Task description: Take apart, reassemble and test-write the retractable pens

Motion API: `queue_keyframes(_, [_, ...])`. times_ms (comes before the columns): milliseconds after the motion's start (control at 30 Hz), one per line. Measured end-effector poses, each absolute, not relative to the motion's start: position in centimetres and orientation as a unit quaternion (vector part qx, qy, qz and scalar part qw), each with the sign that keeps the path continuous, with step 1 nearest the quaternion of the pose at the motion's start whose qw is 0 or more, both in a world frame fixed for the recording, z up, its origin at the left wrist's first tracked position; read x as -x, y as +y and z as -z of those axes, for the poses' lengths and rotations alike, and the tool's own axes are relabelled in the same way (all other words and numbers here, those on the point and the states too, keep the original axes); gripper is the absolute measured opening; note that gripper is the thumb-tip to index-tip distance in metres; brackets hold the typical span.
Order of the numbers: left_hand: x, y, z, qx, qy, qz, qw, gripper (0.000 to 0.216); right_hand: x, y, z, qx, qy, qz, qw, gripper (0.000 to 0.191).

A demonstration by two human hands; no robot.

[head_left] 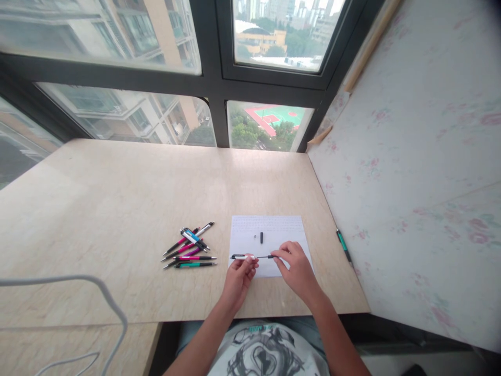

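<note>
My left hand (239,274) is closed on the white barrel of a pen (247,256), which lies level above the paper, its black clip end pointing left. A thin dark refill (263,256) spans the gap from the barrel's right end to my right hand (294,265). The fingertips of my right hand pinch the refill's black right end. Below both hands lies a sheet of lined paper (242,235). On it rest a short black cylindrical pen part (261,238) and a tiny piece (254,236), too small to make out.
Several pens (191,249) in pink, blue, white and green lie in a loose pile left of the paper. A green pen (343,243) lies by the flowered wall (422,209). A grey cable (113,303) loops at the lower left. Windows (219,83) stand behind the table (117,209).
</note>
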State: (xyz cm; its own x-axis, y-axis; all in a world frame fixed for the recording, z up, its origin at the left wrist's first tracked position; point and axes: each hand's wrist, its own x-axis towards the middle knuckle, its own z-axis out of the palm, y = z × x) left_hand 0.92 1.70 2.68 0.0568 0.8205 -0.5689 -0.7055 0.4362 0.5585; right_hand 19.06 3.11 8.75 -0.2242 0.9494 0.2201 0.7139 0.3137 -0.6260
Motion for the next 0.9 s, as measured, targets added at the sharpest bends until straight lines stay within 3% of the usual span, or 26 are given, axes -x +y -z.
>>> queue_keyframes(267, [-0.3, 1.8, -2.6, 0.043, 0.363, -0.553, 0.749, 0.014, -19.4, 2.8, -12.2, 0.544, -0.767, -0.154, 0.305, 0.02])
queue_keyframes(567, [-0.4, 2.0, -2.6, 0.041, 0.358, -0.535, 0.764, 0.016, -19.6, 3.3, -11.9, 0.526, -0.775, -0.188, 0.295, 0.02])
queue_keyframes(900, [-0.7, 1.9, -2.5, -0.001, 0.393, -0.527, 0.753, 0.016, -19.0, 4.2, -3.8, 0.664, -0.627, -0.274, 0.302, 0.019])
